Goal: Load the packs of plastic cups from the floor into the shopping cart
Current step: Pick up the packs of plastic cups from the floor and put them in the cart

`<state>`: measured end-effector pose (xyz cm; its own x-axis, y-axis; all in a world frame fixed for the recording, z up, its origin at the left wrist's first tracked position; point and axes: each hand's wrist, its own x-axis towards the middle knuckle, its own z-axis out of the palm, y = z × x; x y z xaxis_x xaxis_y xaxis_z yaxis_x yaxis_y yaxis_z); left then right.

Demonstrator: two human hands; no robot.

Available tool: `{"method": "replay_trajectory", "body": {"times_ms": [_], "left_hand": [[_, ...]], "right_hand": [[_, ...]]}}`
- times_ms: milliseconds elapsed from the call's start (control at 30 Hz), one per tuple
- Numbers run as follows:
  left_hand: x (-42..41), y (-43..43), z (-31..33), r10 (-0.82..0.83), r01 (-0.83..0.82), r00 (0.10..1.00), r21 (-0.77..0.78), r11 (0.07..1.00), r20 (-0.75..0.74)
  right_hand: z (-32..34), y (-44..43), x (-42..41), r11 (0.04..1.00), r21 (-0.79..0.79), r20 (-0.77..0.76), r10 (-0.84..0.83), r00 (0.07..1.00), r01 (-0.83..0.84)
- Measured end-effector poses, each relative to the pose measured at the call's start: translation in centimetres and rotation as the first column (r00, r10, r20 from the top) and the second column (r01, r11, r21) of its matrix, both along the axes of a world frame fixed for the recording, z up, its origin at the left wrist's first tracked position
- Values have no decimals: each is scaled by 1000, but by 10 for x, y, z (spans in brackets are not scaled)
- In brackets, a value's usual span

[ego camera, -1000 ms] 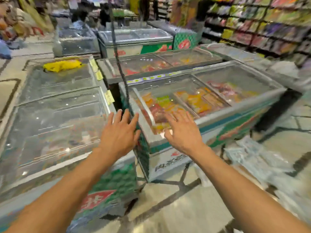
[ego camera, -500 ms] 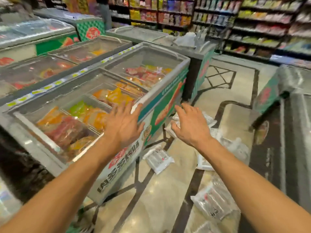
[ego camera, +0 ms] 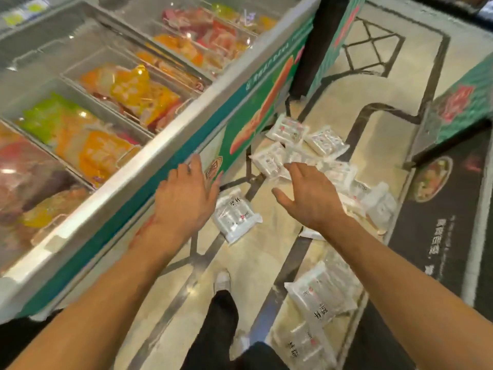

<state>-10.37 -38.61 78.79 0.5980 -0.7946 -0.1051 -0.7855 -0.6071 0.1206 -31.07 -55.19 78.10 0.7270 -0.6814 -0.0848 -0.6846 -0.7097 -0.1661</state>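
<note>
A long chest freezer fills the left side, its glass lids over bright orange, yellow and green bags of frozen food. Along the freezer's green front runs the pale floor with dark inlaid lines, and across that aisle from the freezer stands a black display cabinet. The left hand hangs by the freezer's front edge, its grip slack, fingers straight and together, holding nothing. The right hand is farther out from the freezer, its grip spread wide, thumb apart, also holding nothing. The packs of plastic cups lie on the floor: a loose heap near the freezer's far front corner, a single pack just beside the freezer's base, and two nearer packs farther out from it, possibly overlapping, though blur makes that hard to tell. A pale shoe and dark trouser leg stand close to the freezer's front.
</note>
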Motion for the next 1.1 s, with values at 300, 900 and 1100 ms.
{"method": "replay_trajectory", "body": {"times_ms": [300, 900, 1100], "left_hand": [[60, -108, -301, 147, -143, 981, 39, 989, -126], [65, -132, -883, 684, -645, 473, 311, 698, -555], [67, -155, -909, 665, -718, 243, 330, 612, -706]], "right_hand": [[-292, -126, 86, 989, 142, 80, 37, 996, -48], [-875, -226, 151, 852, 482, -243, -95, 965, 205], [-931, -232, 151, 750, 615, -151, -190, 970, 243]]}}
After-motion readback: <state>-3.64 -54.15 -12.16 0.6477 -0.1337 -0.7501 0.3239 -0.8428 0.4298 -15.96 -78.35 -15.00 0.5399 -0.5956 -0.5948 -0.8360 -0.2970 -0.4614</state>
